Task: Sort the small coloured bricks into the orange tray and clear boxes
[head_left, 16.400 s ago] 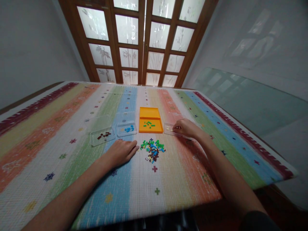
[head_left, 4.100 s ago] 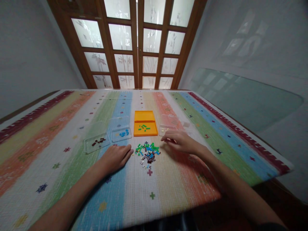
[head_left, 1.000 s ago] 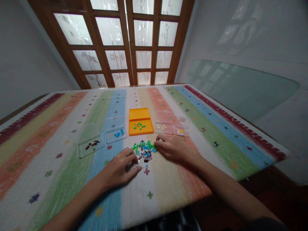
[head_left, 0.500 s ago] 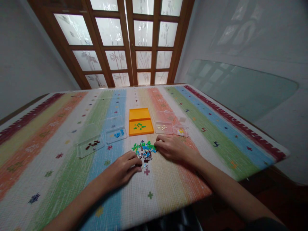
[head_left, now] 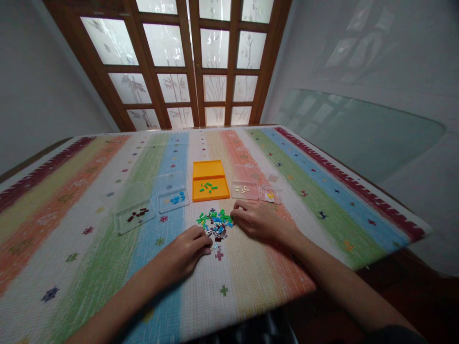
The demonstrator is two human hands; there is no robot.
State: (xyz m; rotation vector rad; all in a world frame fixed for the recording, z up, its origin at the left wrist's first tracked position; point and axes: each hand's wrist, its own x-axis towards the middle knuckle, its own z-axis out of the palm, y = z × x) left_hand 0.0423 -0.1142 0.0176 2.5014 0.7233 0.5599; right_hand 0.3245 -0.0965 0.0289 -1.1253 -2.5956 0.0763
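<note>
A mixed pile of small toy bricks (head_left: 217,222), green, blue, brown, grey and clear, lies on the striped tablecloth between my hands. At its near left edge, my left hand (head_left: 193,242) rests with thumb and fingers pressed together. Whether a brick is in that pinch is hidden. My right hand (head_left: 253,217) lies at the pile's right side, its fingers curled in and the tips by the green bricks; what they hold, if anything, cannot be made out. Beyond the pile, an open orange box (head_left: 224,195) has several green bricks (head_left: 208,188) in it.
Left of the orange box are a clear box (head_left: 163,208) of blue bricks and another clear box (head_left: 124,231) of brown bricks. To its right stand a clear box (head_left: 254,195) of cream bricks and a small box (head_left: 277,200) of yellow bricks. The tablecloth (head_left: 247,282) ends near me.
My left thumb has drawn closer to its fingers, narrowing the gap between them. The right hand, pile and boxes look the same; the view has shifted very slightly.
</note>
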